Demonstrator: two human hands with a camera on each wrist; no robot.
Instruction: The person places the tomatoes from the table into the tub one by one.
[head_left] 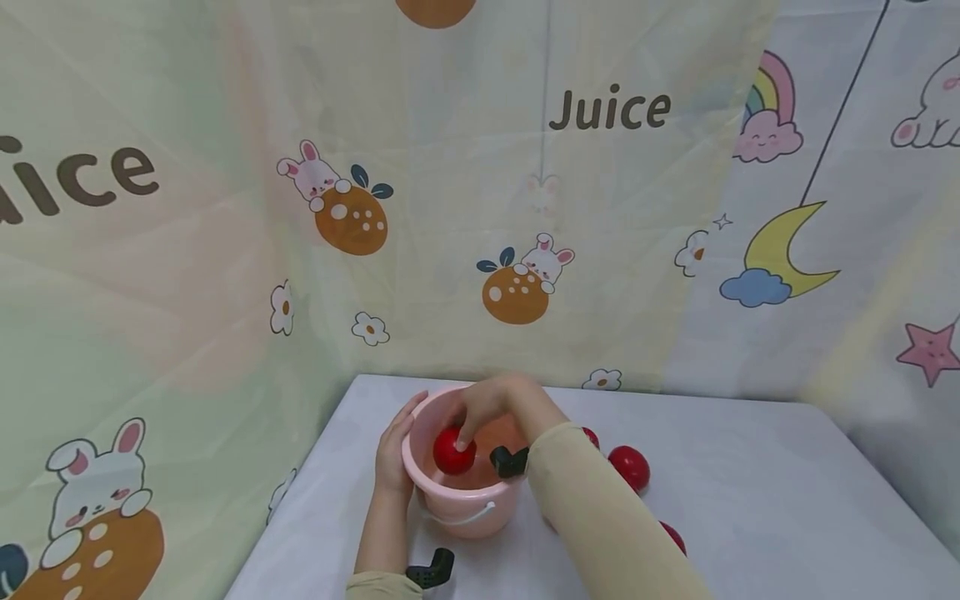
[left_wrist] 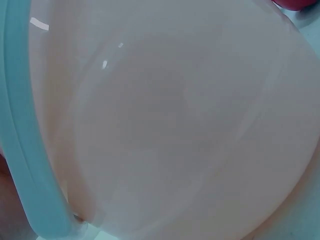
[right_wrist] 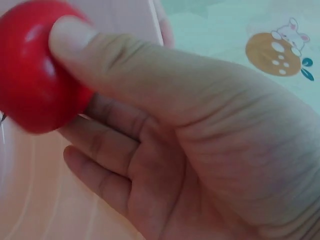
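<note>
A pink bucket (head_left: 468, 512) stands on the table, its pale handle (head_left: 465, 518) hanging down at the front. Its outer wall (left_wrist: 165, 125) fills most of the left wrist view. My left hand (head_left: 393, 450) holds the bucket's left side, fingers along the outer wall and fingertips at the rim. Inside the opening, my right hand (head_left: 483, 408) grips a glossy red apple (head_left: 453, 452). The right wrist view shows the thumb pressed on top of the apple (right_wrist: 37, 65) and other fingers behind and below it. Part of the left hand is hidden behind the bucket.
More red apples lie to the right of the bucket: one in plain sight (head_left: 628, 467), others partly hidden behind the right sleeve (head_left: 600, 517). The white table (head_left: 787, 483) meets a printed cloth wall (head_left: 615, 250) at the back and left.
</note>
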